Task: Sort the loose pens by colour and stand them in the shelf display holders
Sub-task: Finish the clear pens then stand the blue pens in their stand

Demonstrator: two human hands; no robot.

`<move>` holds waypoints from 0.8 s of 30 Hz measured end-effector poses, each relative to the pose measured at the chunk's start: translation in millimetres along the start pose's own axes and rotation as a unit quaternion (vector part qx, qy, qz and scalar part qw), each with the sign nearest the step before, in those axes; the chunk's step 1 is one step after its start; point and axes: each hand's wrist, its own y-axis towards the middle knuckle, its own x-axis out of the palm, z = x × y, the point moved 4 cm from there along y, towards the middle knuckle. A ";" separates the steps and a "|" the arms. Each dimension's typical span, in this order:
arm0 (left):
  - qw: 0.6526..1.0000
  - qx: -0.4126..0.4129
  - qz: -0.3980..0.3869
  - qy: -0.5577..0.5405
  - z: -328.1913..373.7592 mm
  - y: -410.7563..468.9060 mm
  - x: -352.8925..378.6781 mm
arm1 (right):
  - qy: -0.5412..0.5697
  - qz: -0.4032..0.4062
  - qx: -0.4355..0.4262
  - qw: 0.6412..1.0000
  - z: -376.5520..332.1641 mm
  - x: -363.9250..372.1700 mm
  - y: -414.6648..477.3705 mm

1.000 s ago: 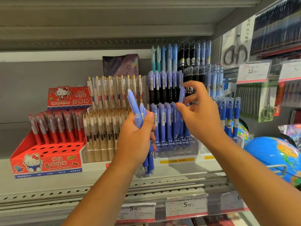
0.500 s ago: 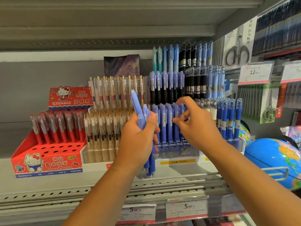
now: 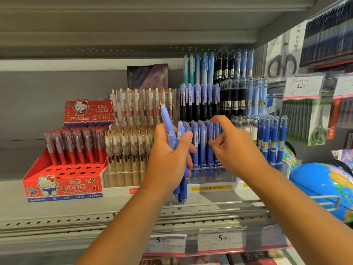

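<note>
Left hand (image 3: pixel 168 159) grips blue pen bundle (image 3: pixel 167 122), centre; right hand (image 3: pixel 236 150) empty, fingers loosely curled apart, blocks blue row in clear holder (image 3: pixel 210 177); Hello Kitty box (image 3: pixel 63 186) lower left, globe (image 3: pixel 321 180) lower right

The left hand (image 3: pixel 168 159) covers the middle of the bundle of light blue plastic pens (image 3: pixel 166 117), so their number cannot be counted. The right hand (image 3: pixel 235 150) hides the lower bodies of some standing blue pens (image 3: pixel 200 142) in the clear plastic display holder (image 3: pixel 210 177). Both forearms are cut by the bottom edge. The round blue globe (image 3: pixel 321 180) and one white price card (image 3: pixel 346 87) are cut by the right edge. The small print on the white shelf price labels (image 3: pixel 221 241) is too blurred to read, only "5.00" is clear
</note>
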 end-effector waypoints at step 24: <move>0.996 0.022 -0.065 0.058 -0.3 -1.2 6.8 | 0.378 -0.051 0.116 0.917 -44.6 0.7 -6.4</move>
